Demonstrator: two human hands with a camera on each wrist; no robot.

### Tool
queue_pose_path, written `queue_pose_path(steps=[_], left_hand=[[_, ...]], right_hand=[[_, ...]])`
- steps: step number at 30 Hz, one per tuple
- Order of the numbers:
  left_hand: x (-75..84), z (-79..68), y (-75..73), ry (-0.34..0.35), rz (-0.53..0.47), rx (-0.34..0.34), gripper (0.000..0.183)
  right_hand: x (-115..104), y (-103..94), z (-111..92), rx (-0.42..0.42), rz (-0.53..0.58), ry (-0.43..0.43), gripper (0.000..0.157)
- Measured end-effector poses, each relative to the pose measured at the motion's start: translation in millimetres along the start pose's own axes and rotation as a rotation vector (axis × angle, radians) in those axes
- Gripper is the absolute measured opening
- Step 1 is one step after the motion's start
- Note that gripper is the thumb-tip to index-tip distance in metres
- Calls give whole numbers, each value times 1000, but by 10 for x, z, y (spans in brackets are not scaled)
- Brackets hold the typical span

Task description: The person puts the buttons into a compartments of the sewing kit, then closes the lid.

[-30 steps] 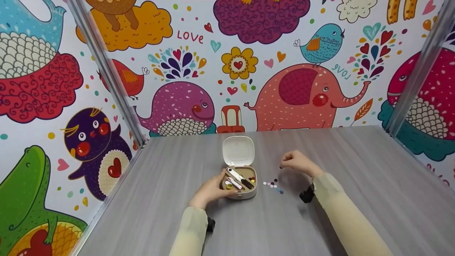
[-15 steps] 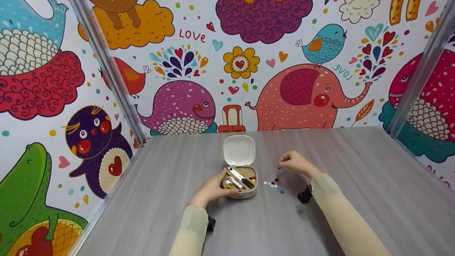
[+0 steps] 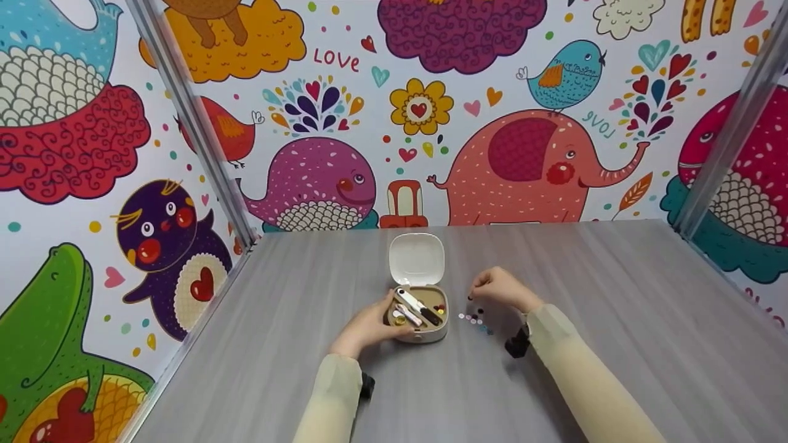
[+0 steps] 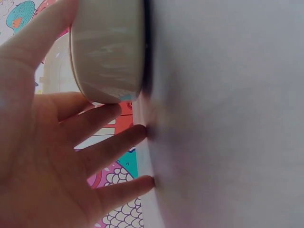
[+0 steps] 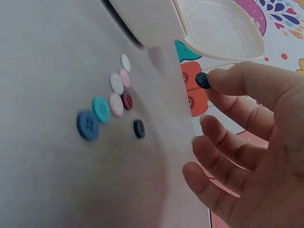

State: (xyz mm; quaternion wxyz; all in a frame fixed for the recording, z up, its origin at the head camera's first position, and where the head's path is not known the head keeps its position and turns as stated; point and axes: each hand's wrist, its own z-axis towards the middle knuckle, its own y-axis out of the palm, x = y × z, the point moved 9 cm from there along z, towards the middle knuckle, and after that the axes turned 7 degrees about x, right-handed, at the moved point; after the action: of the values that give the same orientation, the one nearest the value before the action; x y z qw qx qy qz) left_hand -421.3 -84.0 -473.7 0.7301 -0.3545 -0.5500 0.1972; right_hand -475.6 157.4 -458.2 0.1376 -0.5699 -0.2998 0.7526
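Note:
A white sewing box [image 3: 431, 334] stands on the table with its lid [image 3: 417, 259] raised. My left hand [image 3: 368, 329] holds its left side, thumb at the front and fingers toward the back. In the left wrist view two fingers touch the box wall [image 4: 109, 47] while the others spread down to the tabletop. My right hand [image 3: 503, 289], above the table right of the box, pinches a dark four-hole button [image 5: 203, 80] between thumb and index finger. Below it lie loose buttons: a blue one [image 5: 88, 125], a turquoise one [image 5: 101, 109], a dark one [image 5: 139, 128], and several pink, white and red ones.
Inside the box lie a long white-and-black tool [image 3: 418, 306], a small pale item [image 3: 409, 314], a yellow round piece [image 3: 401, 320] and some red and yellow bits [image 3: 439, 309]. Printed cartoon walls [image 3: 295, 178] border the grey table [image 3: 295, 283] at the back and sides.
My right hand has moved left and slightly down, toward the box, with the dark button still pinched. The left hand stays on the box.

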Motion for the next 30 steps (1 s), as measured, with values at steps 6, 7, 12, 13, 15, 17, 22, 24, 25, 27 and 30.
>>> queue_pose_path(steps=[6,7,12,13,15,17,22,24,25,27,30], left_hand=[[10,-2,-10,2,14,2,102],[11,-2,-11,2,17,2,102],[-1,2,-8,-3,32,-1,102],[-4,4,-7,-5,34,-1,102],[-9,8,-5,-8,36,-1,102],[-14,11,-7,-10,34,3,103],[-16,6,-11,-7,17,14,102],[-12,2,-9,-4,3,20,102],[-13,0,-5,-4,-6,21,102],[-8,-1,-2,-3,-23,24,102],[-11,5,5,-14,-36,23,102]], right_hand=[[-88,88,28,-7,9,-9,9],[-103,104,36,-9,11,-11,10],[-164,169,60,-26,32,-14,11],[-170,180,63,-26,32,-10,11],[-175,203,69,-25,33,8,10],[-193,224,79,-24,31,12,10],[-258,292,98,-32,67,4,10],[-282,328,104,-38,84,0,10],[-291,346,106,-41,89,-1,10],[-297,380,114,-46,94,1,10],[-292,416,125,-51,101,18,10]])
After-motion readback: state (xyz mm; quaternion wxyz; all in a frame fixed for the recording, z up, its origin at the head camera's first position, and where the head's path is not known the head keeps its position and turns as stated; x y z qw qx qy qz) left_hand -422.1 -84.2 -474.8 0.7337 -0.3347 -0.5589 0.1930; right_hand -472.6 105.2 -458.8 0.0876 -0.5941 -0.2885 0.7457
